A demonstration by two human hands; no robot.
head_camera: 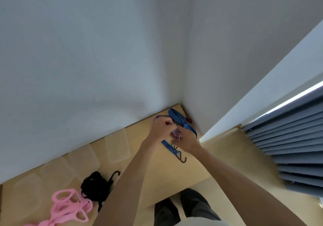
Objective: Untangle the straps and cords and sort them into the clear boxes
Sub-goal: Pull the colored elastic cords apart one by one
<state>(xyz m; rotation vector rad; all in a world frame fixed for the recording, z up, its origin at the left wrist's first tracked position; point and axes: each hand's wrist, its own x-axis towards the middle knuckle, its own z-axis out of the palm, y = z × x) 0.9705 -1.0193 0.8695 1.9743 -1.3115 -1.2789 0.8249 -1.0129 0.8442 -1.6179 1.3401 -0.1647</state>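
Both my hands meet near the far right corner of the wooden table [157, 173]. My left hand [160, 128] and my right hand [186, 140] pinch a purple cord [176, 133] between them, and a loop of it shows past my left knuckles. A blue striped strap [176, 117] with a black hook [182, 158] winds around and under my hands. A black cord bundle [95, 187] with a hook lies at the lower left. Pink straps [70, 206] lie beside it near the table's front edge.
Several clear boxes [118, 145] stand in a row along the white wall at the back of the table. A small red thing [189, 120] lies in the far corner. Grey blinds [288, 147] hang at the right. My legs show below the table edge.
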